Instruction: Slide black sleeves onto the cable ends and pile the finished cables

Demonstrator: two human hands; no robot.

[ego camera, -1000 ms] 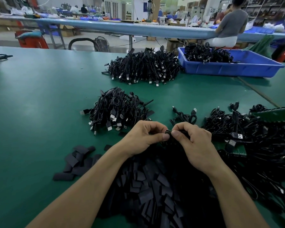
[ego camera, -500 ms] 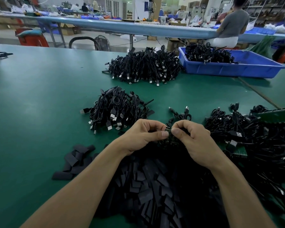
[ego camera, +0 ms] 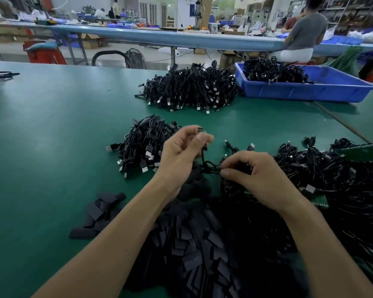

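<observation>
The cable [ego camera: 203, 158] hangs between your two hands, above the green table [ego camera: 52, 136]. Your left hand [ego camera: 181, 153] pinches one end of it up high, and your right hand [ego camera: 261, 177] pinches its loops lower down, just over the heap of black sleeves [ego camera: 198, 250]

The single camera sits on the head of the person working at the green table [ego camera: 52, 125]. It faces forward and down. Both forearms enter from the near edge, and the left hand [ego camera: 181, 153] and right hand [ego camera: 256, 175] are close under the lens, near enough to show the cable [ego camera: 206, 165] pinched between them. The wide angle also takes in the blue tray [ego camera: 299, 91] at far right and the long bench [ego camera: 138, 37] beyond, where the lines bend slightly.
</observation>
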